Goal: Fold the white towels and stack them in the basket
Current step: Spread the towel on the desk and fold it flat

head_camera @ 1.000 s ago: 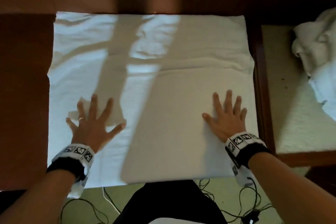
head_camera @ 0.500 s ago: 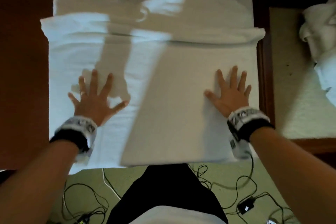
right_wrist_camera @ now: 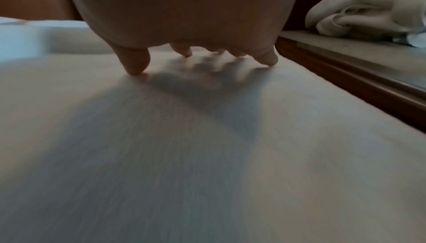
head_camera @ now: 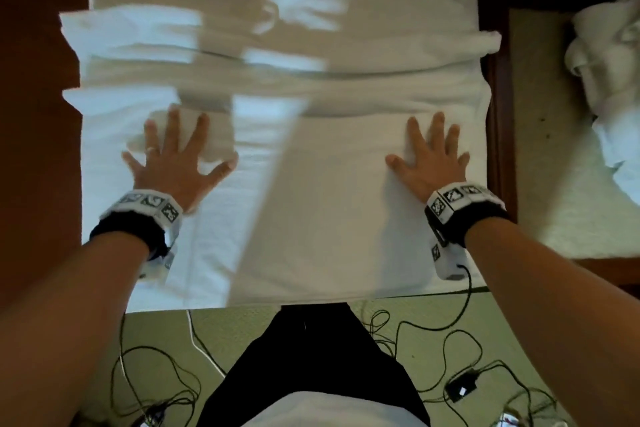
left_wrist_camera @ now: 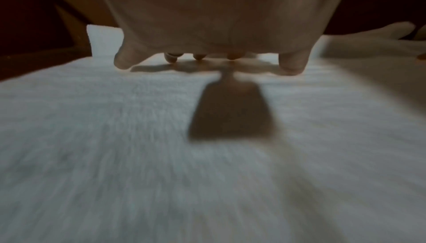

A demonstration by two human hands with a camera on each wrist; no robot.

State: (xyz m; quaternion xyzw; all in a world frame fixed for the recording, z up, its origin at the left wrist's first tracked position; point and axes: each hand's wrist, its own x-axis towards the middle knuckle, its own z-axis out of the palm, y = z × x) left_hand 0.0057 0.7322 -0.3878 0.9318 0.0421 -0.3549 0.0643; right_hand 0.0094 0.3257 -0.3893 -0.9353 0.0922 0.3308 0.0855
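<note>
A large white towel [head_camera: 311, 218] lies spread over a dark wooden table [head_camera: 38, 149], bunched into ridges across its far half. My left hand [head_camera: 176, 159] lies flat on its left part with fingers spread. My right hand [head_camera: 429, 156] presses flat on its right part, fingers straight. Both wrist views show the spread fingertips [left_wrist_camera: 124, 61] [right_wrist_camera: 134, 64] touching the towel [left_wrist_camera: 138, 156] [right_wrist_camera: 161, 156]. A heap of unfolded white towels [head_camera: 609, 87] [right_wrist_camera: 368, 10] sits to the right. No basket is in view.
The heap rests on a pale-topped side table [head_camera: 554, 184] with a wooden rim [right_wrist_camera: 345, 83], right beside the towel's right edge. Black cables [head_camera: 433, 340] and a small adapter [head_camera: 462, 388] lie on the green floor below. My dark-clothed body [head_camera: 311, 374] stands at the table's near edge.
Both flat hands have slid away from me over the towel, pushing its far half into thicker ridges. The camera view has shifted with the motion.
</note>
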